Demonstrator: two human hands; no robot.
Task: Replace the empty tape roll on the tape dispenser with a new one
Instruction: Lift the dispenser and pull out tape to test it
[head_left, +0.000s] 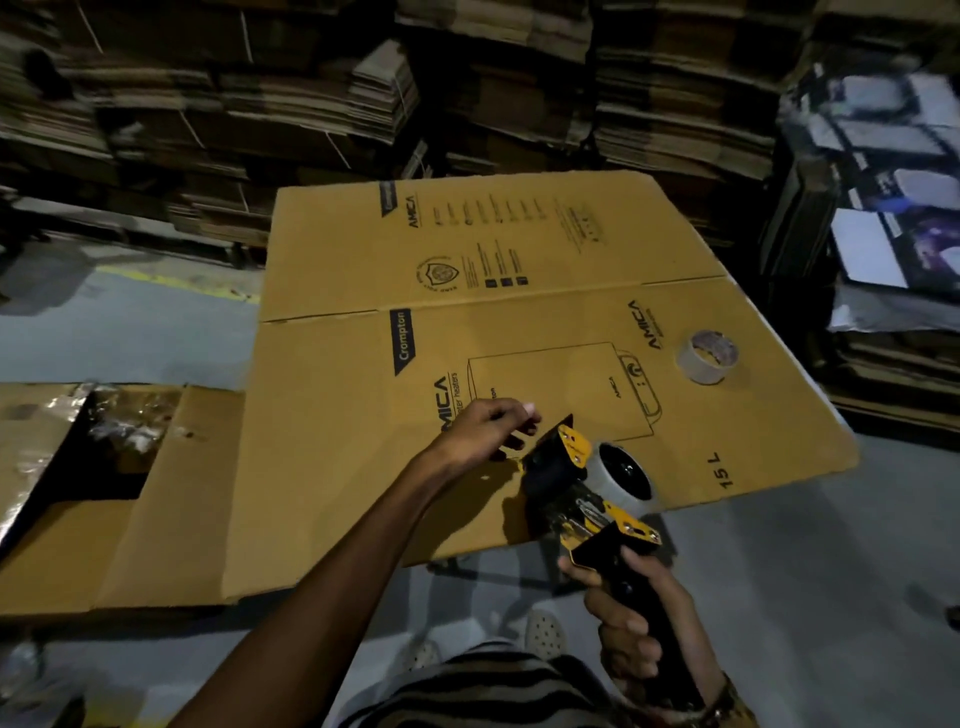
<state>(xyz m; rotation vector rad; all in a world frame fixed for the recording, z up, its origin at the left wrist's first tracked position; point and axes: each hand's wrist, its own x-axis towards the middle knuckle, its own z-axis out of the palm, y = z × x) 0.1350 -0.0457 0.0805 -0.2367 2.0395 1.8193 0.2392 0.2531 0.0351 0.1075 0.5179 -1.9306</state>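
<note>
A black and yellow tape dispenser (576, 488) is held over the near edge of a flattened cardboard box (363, 415). My right hand (631, 618) is closed around its black handle. A roll of clear tape (626, 475) sits on the dispenser's hub. My left hand (488, 431) reaches to the dispenser's front end, fingers pinched at the black flap by the yellow plate; whether it grips tape is unclear. A second tape roll (707, 356) lies flat on the cardboard, far right.
Another opened cardboard box (171, 493) with crumpled clear plastic (135, 415) lies at the left. Tall stacks of flattened cartons (311, 104) line the back and right. Grey floor (805, 571) surrounds the cardboard; my sandalled feet (543, 631) are below.
</note>
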